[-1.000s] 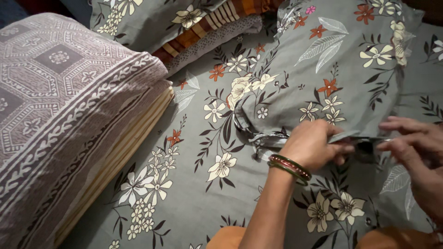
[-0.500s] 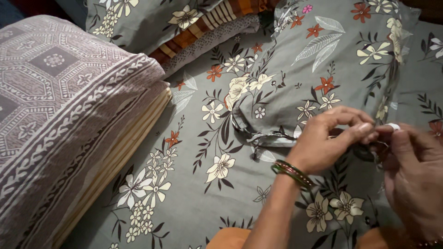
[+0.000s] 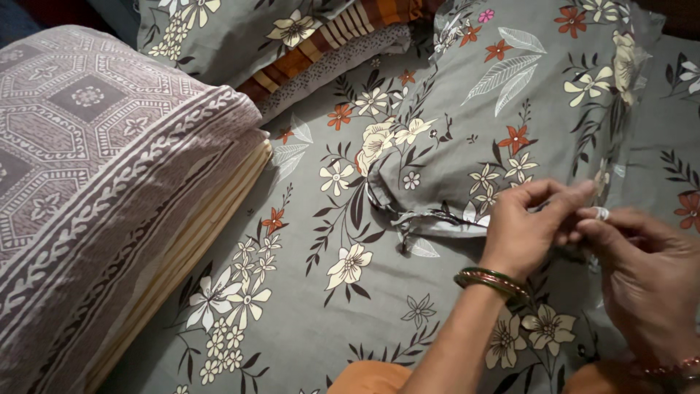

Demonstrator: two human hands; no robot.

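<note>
Left hand (image 3: 526,232) and right hand (image 3: 645,281) meet fingertip to fingertip, pinching a tie at the open edge of the pillow (image 3: 510,109) just beyond them; one tie (image 3: 405,228) left of them looks knotted, this one seems unfinished

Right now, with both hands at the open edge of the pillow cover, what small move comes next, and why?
Probably draw the tie snug. The left hand and right hand meet fingertip to fingertip at the floral pillow cover's open edge, apparently pinching a tie; another tie already hangs knotted further left.
</note>
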